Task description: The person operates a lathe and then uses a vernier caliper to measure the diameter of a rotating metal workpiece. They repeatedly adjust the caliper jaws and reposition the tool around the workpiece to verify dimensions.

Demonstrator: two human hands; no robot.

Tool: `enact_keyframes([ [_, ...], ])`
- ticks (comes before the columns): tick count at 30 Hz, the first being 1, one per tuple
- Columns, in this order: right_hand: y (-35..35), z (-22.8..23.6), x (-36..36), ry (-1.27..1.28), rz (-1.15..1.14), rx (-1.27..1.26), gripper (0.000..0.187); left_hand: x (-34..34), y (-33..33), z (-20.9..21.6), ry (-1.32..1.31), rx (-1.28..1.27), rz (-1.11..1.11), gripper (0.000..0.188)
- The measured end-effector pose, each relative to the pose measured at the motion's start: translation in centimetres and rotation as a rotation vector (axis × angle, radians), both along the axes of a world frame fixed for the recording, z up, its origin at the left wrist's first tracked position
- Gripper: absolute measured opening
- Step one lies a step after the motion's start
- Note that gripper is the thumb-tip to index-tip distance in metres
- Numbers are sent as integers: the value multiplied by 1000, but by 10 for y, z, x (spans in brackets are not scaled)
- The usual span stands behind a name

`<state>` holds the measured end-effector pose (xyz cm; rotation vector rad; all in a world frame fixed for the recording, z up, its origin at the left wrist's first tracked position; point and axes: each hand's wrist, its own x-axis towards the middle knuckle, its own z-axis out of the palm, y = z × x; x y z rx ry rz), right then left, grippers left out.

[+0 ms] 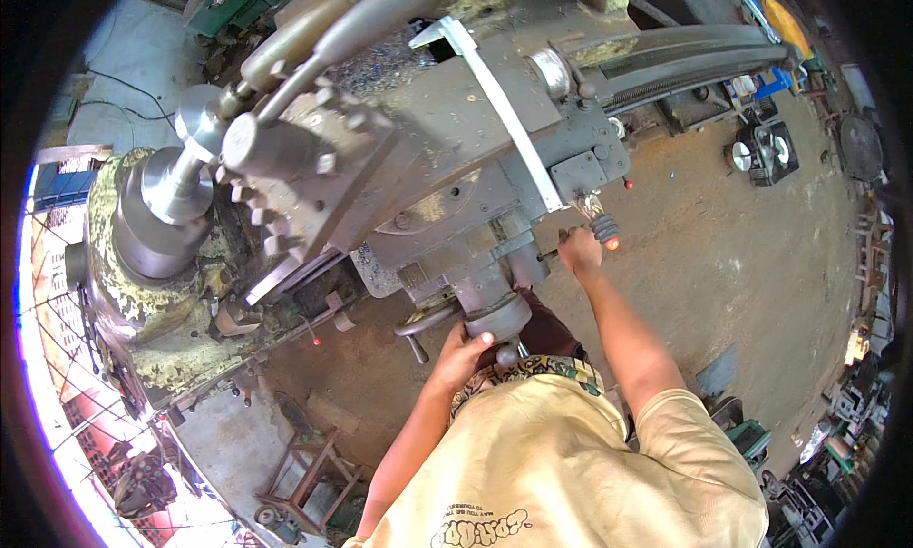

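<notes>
My left hand [459, 360] is closed around the round grey hub of a slide handwheel [499, 317], its thumb on the near rim; a ball-ended crank [508, 354] sticks out just below. My right hand [580, 250] is closed at the lathe carriage's right side. A thin dark rod [546, 256] runs into that fist, though most of it is hidden. Just beyond the hand is a black-gripped lever [605, 230] with an orange-red tip. A long silver vernier caliper [504, 110] lies across the carriage top. At the left, a shiny turned metal workpiece [181, 186] sits in the chuck [157, 229].
The tool post [314, 158] with its bolts stands between me and the workpiece. Another handwheel [423, 324] is left of my left hand. Lathe bed rails [685, 53] run to the upper right. A black box [768, 153] with white reels sits on the brown floor [742, 253].
</notes>
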<state>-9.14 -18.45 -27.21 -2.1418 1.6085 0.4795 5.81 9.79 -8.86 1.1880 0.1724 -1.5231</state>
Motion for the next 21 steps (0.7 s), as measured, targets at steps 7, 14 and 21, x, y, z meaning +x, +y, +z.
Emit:
enact_keyframes([
  [7,-17,-71,-21,-189,-232,231,30,-3,-12,10,29,-103,27,106],
  [14,-26,-155,-10,-390,-618,609,27,-15,-7,21,-87,69,132,101],
  [21,-59,-91,-49,-267,-541,449,33,-35,-15,24,-307,207,246,83],
])
